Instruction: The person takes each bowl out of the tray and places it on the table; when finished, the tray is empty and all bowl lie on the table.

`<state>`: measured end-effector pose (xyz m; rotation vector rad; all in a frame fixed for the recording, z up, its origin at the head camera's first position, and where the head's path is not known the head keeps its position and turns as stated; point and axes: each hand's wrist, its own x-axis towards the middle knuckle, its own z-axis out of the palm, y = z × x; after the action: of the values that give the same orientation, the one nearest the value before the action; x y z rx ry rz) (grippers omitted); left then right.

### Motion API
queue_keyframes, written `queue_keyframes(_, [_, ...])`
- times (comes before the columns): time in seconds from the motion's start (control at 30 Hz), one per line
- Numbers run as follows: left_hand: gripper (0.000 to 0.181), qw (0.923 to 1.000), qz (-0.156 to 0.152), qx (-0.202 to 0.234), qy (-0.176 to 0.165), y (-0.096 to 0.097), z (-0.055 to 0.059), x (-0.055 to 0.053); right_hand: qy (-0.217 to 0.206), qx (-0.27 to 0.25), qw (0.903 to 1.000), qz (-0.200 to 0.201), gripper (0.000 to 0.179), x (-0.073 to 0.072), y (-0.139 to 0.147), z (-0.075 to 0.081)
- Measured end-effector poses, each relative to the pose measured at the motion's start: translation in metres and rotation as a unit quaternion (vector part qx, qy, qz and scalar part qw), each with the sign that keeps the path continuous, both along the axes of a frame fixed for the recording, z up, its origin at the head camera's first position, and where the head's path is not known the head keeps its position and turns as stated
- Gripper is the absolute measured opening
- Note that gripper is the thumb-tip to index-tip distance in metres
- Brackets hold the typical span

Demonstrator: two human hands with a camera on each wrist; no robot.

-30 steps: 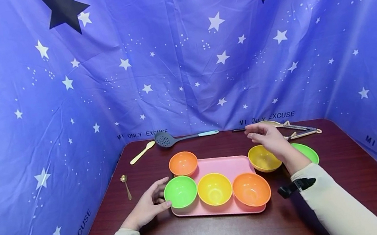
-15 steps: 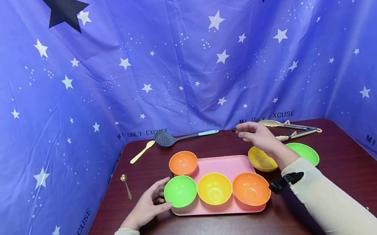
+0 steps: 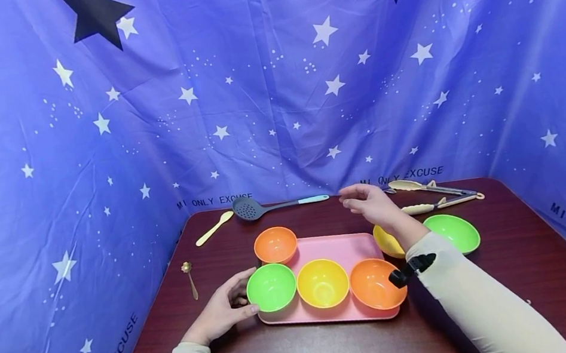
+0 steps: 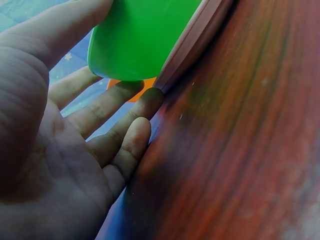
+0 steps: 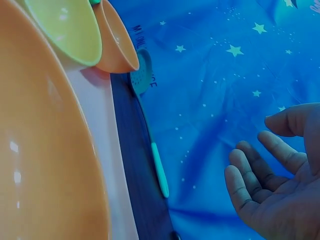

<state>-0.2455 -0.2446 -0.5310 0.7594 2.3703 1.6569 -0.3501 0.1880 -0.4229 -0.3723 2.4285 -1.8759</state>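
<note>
My left hand (image 3: 225, 306) is at the left side of a green bowl (image 3: 271, 287) on the pink tray (image 3: 336, 244). Its thumb and fingertips overlap the bowl's outer wall. In the left wrist view the relaxed fingers (image 4: 100, 115) spread below that bowl, beside the tray's edge. My right hand (image 3: 371, 206) hovers palm inward near the table's far edge, fingers loosely bent around nothing. Its forearm covers part of a second yellow bowl (image 3: 386, 241). In the right wrist view the hand (image 5: 280, 185) stands apart from the skimmer (image 5: 145, 75).
A yellow bowl (image 3: 322, 283) and an orange bowl (image 3: 376, 284) line the tray's front; another orange bowl (image 3: 275, 245) sits at its back left corner. A second green bowl (image 3: 454, 233) and tongs (image 3: 448, 192) lie right. A yellow spoon (image 3: 214, 229) and small gold spoon (image 3: 191, 280) lie left.
My right hand has moved left along the far side of the table, uncovering more of the right green bowl and the tongs. The left hand and the bowls stay in place.
</note>
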Motion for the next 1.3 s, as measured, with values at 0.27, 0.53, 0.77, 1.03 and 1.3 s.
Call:
queue_keyframes(0.27, [0.079, 1.0, 0.002, -0.004, 0.006, 0.0, 0.0, 0.001, 0.007, 0.013, 0.9999, 0.008, 0.032, -0.009, -0.027, -0.001])
queue_keyframes(0.53, [0.079, 0.9999, 0.003, -0.008, 0.008, 0.001, 0.0, 0.002, 0.015, 0.034, 0.9991, 0.02, 0.031, -0.015, -0.05, -0.005])
queue_keyframes(0.77, [0.078, 0.9998, 0.0, -0.006, 0.021, -0.001, -0.003, 0.0, -0.002, 0.055, 0.9978, 0.037, 0.035, -0.018, -0.069, -0.01])
queue_keyframes(1.03, [0.078, 0.9996, -0.004, -0.013, 0.026, -0.001, 0.0, 0.001, 0.006, 0.068, 0.9965, 0.049, 0.036, -0.018, -0.088, -0.014])
queue_keyframes(1.3, [0.078, 0.9998, 0.002, -0.016, 0.011, -0.001, 0.0, 0.001, -0.003, 0.09, 0.9946, 0.051, 0.034, -0.023, -0.103, -0.02])
